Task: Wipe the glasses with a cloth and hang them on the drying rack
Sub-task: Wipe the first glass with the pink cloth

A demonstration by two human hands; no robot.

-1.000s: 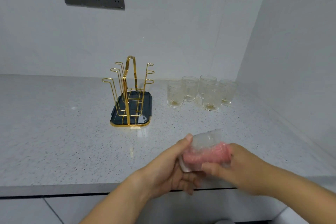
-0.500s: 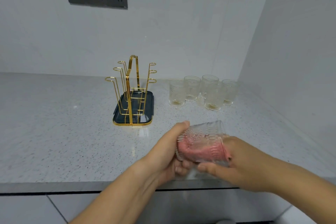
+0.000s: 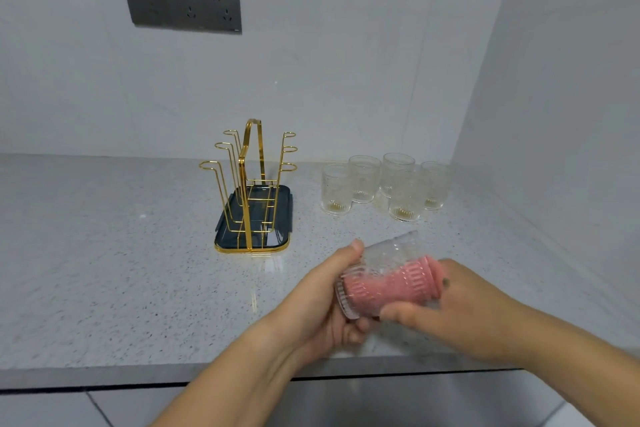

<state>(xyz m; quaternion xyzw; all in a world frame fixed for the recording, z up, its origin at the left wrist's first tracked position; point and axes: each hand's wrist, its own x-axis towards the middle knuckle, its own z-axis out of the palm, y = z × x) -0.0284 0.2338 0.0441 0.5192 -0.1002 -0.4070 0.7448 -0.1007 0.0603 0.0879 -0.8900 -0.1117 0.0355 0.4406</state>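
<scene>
Head view: above the countertop's (image 3: 104, 253) near edge, the left hand (image 3: 322, 302) grips a ribbed glass (image 3: 391, 253) tipped sideways, mouth to the right. The right hand (image 3: 460, 308) holds a pink cloth (image 3: 398, 288) stuffed inside it. Farther left stands the gold drying rack (image 3: 251, 191); far right, five glasses (image 3: 401, 196) cluster upright.

No readable text, labels, brands or numbers anywhere, socket panel (image 3: 181, 5) unmarked
</scene>
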